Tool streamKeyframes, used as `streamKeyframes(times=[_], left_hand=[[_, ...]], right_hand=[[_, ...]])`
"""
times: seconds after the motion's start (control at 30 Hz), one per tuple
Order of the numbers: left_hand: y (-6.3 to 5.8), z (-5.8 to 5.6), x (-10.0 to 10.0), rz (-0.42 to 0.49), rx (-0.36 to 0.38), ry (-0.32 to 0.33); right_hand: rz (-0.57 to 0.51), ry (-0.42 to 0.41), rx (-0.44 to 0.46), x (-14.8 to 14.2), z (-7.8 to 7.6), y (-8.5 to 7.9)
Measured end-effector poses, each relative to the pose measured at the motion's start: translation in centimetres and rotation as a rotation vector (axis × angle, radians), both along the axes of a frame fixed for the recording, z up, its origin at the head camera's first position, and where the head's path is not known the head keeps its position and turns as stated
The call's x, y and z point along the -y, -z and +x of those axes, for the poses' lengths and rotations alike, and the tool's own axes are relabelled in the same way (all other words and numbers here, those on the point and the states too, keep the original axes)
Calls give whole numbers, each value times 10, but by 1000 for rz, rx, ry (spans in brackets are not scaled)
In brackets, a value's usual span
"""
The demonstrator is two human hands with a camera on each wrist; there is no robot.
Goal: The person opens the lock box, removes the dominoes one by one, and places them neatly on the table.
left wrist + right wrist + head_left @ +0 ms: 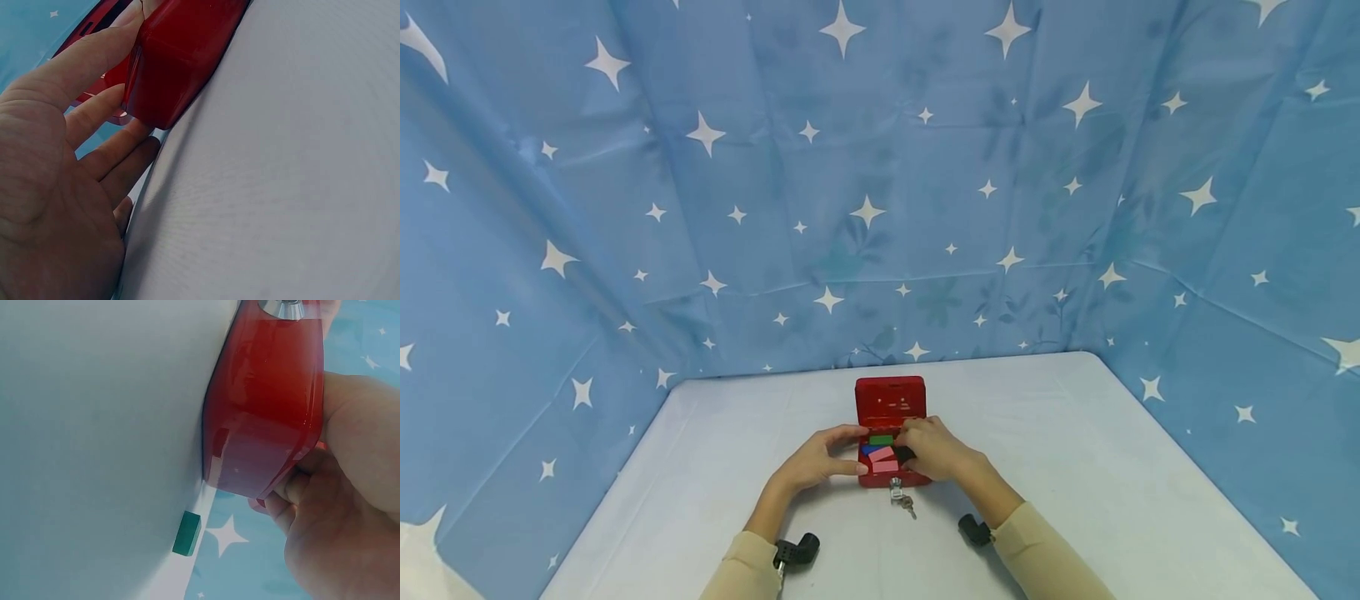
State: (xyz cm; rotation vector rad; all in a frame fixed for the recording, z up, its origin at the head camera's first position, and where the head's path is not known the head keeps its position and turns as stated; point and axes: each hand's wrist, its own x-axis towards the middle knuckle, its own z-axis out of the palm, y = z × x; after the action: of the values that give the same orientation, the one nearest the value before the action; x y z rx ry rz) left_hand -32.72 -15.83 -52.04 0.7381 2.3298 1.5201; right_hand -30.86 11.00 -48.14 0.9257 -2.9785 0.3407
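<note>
A red metal cash box stands on the white table with its lid raised. Inside lie several coloured blocks: a green block, a blue block and pink blocks. My left hand grips the box's left side, thumb near the front corner, fingers toward the back. Over the right side, my right hand reaches into the box with curled fingers. A dark shape shows between its thumb and fingers; the fingertips are hidden, so what they hold cannot be told.
Keys hang from the lock at the box's front. In the right wrist view, a green block lies on the table beyond the box. A blue curtain with white stars surrounds the white tabletop.
</note>
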Motion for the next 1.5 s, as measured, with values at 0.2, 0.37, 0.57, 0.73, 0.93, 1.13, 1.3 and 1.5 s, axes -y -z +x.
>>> streamKeyframes(times=[0.2, 0.37, 0.57, 0.73, 0.93, 1.13, 1.3, 1.5], left_hand=[[-3, 0, 0, 2, -5, 2], [-1, -1, 0, 0, -6, 3], [-1, -1, 0, 1, -7, 4], [-1, 0, 0, 0, -10, -1], [-1, 0, -1, -7, -21, 2], [-2, 0, -1, -5, -24, 10], [-1, 0, 0, -5, -23, 6], [0, 0, 0, -2, -18, 5]], right_hand=[[-9, 24, -8, 2, -1, -1], [15, 23, -36, 2, -1, -2], [14, 7, -37, 1, -1, -2], [1, -7, -39, 0, -2, -1], [-8, -10, -22, -2, -2, 0], [-35, -12, -1, -4, -1, -2], [-93, -19, -4, -6, 1, -5], [-162, 1, 3, -9, 1, -8]])
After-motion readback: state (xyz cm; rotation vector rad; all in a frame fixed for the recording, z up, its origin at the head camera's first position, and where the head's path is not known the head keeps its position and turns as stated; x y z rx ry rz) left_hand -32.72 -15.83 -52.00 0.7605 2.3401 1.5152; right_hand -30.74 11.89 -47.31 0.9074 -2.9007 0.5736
